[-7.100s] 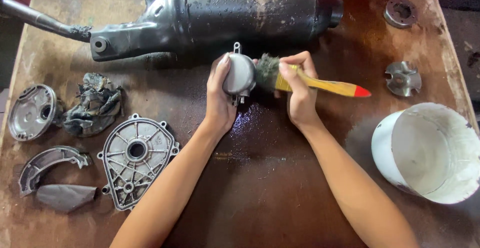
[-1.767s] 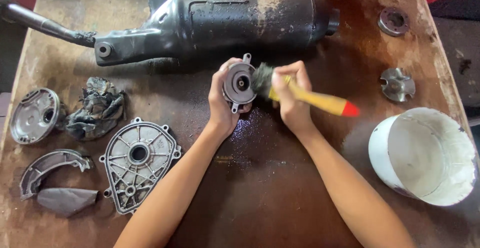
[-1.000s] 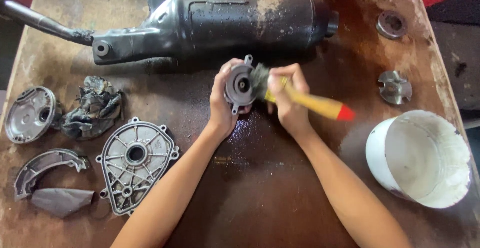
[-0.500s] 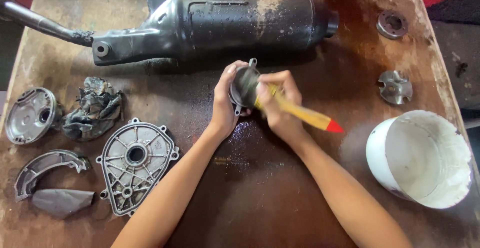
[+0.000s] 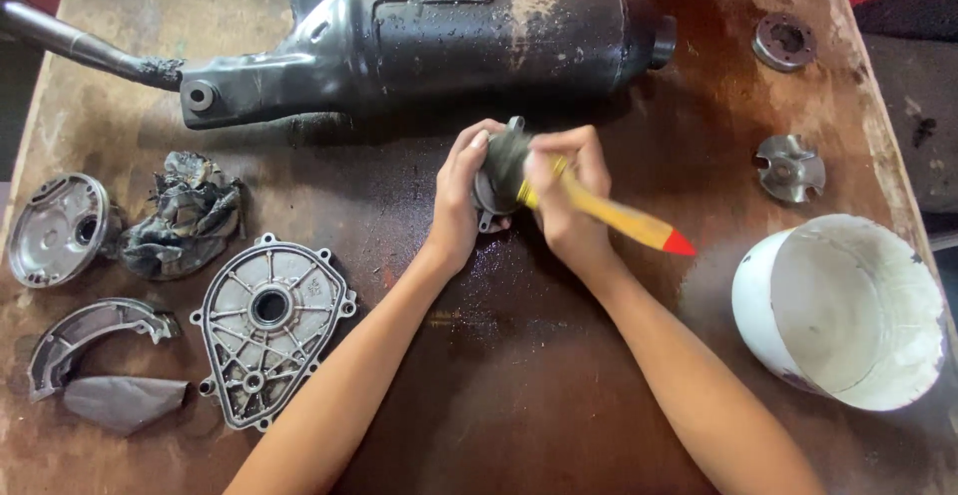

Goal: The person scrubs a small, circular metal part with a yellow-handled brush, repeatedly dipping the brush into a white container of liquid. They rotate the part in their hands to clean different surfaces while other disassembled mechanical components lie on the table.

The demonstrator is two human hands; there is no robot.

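My left hand [image 5: 457, 196] holds a small round metal engine part [image 5: 491, 194] just above the wet middle of the wooden table [image 5: 559, 395]. My right hand [image 5: 564, 201] grips a paintbrush [image 5: 619, 221] with a yellow handle and red tip; its dark bristles press on the face of the part. The handle points down to the right and is blurred. Most of the part is hidden by the bristles and my fingers.
A long black exhaust muffler [image 5: 419, 41] lies across the back. At left are a round cover [image 5: 55, 228], a dirty rag [image 5: 185, 214], a finned engine cover [image 5: 267, 325] and a curved shoe [image 5: 85, 330]. A white tub [image 5: 848, 310] stands right, near two small parts [image 5: 788, 168] [image 5: 786, 41].
The brush has swung over the face of the part, its handle tipping down to the right. The part has turned in my left hand, so its open face is now hidden.
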